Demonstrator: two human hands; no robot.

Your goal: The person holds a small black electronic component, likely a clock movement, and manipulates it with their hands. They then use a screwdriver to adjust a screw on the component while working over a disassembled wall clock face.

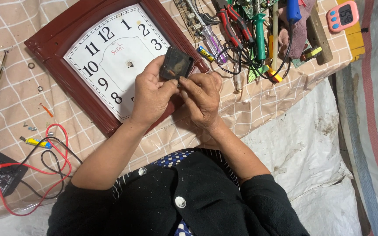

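Head view showed the left hand (151,97) and right hand (203,97), fingers pinched around a small black clock movement (176,64), holding it just above the lower right corner of the red-framed wall clock (106,61), with tools (241,30) beyond that corner.

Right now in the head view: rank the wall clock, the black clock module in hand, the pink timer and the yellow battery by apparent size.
1. wall clock
2. black clock module, held nearer the camera
3. pink timer, close to the module, unsure
4. yellow battery
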